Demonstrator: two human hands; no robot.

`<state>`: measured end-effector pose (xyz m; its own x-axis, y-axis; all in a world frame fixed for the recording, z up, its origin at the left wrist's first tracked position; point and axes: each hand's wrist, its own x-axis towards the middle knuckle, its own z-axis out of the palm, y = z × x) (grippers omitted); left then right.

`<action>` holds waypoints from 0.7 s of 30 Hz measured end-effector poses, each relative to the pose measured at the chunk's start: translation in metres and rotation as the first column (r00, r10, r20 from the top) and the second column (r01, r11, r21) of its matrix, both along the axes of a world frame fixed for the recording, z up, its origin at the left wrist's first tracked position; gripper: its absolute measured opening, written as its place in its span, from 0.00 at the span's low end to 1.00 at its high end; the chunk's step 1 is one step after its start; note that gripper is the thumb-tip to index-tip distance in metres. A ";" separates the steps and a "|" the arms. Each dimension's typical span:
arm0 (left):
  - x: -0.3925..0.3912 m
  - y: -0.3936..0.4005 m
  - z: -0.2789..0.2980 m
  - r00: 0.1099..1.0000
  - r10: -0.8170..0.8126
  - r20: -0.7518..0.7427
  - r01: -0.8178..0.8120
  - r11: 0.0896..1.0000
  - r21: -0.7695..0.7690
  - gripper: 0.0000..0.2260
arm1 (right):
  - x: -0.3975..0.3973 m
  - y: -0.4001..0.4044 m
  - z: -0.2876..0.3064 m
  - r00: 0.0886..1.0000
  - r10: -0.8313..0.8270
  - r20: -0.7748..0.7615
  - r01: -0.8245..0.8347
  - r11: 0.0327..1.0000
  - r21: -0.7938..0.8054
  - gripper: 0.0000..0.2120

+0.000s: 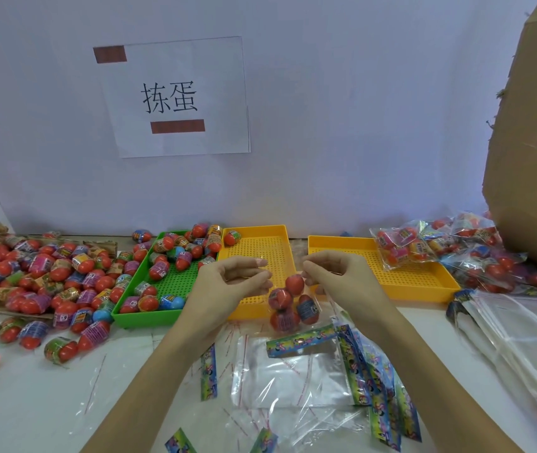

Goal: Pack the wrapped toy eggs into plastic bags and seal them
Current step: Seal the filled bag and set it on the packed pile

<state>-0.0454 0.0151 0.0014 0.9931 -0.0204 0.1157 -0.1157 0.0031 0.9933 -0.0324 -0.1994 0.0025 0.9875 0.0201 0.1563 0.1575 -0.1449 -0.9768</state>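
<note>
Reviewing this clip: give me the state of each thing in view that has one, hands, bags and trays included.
Left hand: pinches the held bag's top edge.
Right hand: pinches the same edge.
Held bag: hanging, eggs inside, top unsealed.
Green tray: partly filled with eggs.
Middle yellow tray: one egg in its far corner.
Right yellow tray: a filled bag rests on its far end.
Empty bags: flat on the table.

Bright even light, soft shadows; wide-angle bending and blur at edges.
</note>
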 end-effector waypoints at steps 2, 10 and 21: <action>0.000 0.000 0.001 1.000 0.000 -0.002 0.000 1.000 -0.014 0.10 | 0.000 0.000 0.001 1.000 0.016 0.006 -0.016 1.000 -0.023 0.05; 0.001 0.002 0.000 0.999 0.042 -0.031 -0.045 0.995 -0.088 0.08 | 0.002 -0.002 -0.002 1.000 -0.003 0.022 0.005 0.998 -0.066 0.04; 0.008 0.016 0.001 0.990 -0.068 -0.120 0.030 0.955 -0.295 0.10 | 0.002 -0.013 0.004 0.994 0.046 0.103 -0.061 0.988 0.140 0.05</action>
<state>-0.0378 0.0308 0.0023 0.9985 -0.0538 -0.0037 0.0196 0.2976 0.9545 -0.0309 -0.2119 0.0067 0.9650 0.0428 0.2586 0.2586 0.0062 -0.9660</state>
